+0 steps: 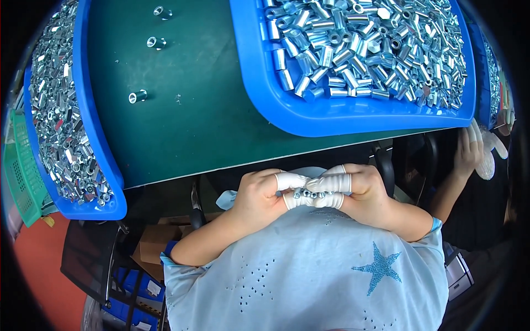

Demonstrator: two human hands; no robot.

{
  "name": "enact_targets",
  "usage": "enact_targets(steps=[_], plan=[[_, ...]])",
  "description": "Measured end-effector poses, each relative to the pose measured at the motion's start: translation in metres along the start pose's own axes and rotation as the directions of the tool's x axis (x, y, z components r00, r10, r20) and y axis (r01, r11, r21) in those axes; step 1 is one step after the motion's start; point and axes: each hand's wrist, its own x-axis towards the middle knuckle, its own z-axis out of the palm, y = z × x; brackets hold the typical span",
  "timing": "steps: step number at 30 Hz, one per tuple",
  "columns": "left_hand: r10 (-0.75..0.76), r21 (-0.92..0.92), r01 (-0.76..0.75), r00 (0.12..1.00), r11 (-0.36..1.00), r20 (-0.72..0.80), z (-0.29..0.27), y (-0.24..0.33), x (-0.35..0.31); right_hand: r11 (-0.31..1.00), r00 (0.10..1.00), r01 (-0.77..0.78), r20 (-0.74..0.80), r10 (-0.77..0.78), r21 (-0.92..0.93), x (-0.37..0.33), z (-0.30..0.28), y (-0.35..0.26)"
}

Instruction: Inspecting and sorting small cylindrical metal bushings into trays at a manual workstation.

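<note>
In front of my chest, my left hand point(262, 194) and my right hand point(361, 193) meet, with white covers on the fingertips. Both are closed, pinching a short row of several small metal sleeves point(312, 195) between thumbs and fingers. The holes in the sleeve ends show; the rest is hidden by the fingers. Beyond my hands, a large blue tray point(309, 124) holds a heap of shiny metal sleeves point(353, 60). A few loose ones, among them a sleeve point(137, 96), stand or lie on the green tabletop point(187, 127).
At the left stands another blue tray point(88, 110) full of metal pieces point(63, 121), beside a green plastic basket point(22, 165). The table's front edge lies just beyond my hands. A co-worker's hand point(469, 149) and a white glove point(487, 157) show at the right.
</note>
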Motion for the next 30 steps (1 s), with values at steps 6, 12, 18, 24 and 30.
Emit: enact_targets(steps=[6,12,18,24,30], plan=[[-0.039,-0.006,0.039,0.999,0.999,0.019,-0.001,-0.002,0.0,1.0,1.0,-0.005,0.016,0.005,0.01,0.002,0.001,0.005],[-0.147,-0.042,0.151,0.985,0.988,0.086,-0.004,0.0,0.001,0.993,0.99,-0.1,0.107,0.094,0.054,0.006,0.001,0.008],[-0.227,-0.01,0.23,0.963,0.973,0.145,-0.007,0.004,0.002,0.983,0.979,-0.16,0.143,0.147,0.09,0.007,0.004,0.015],[-0.21,0.041,0.206,0.961,0.978,0.179,-0.008,0.006,0.004,0.99,0.985,-0.125,0.124,0.116,0.065,0.004,0.006,0.018],[-0.126,0.147,0.107,0.983,0.983,0.131,-0.001,0.003,0.002,0.992,0.998,0.0,0.061,0.008,-0.128,0.003,0.008,0.016]])
